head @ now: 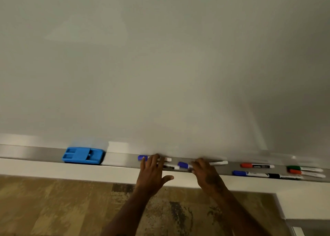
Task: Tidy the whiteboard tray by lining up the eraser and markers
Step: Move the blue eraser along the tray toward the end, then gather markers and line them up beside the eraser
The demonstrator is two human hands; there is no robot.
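Whiteboard tray (44,152): left hand (151,173) fingers spread on markers (167,164); right hand (205,171) seemingly flat

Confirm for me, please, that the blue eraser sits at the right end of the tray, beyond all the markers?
Not quite: the head view shows the blue eraser toward the left end of the tray, beyond all the markers.

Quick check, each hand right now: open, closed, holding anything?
Left hand: open, fingers spread over the markers in the tray, gripping nothing.
Right hand: fingers lie on a blue-capped marker; grip cannot be told.
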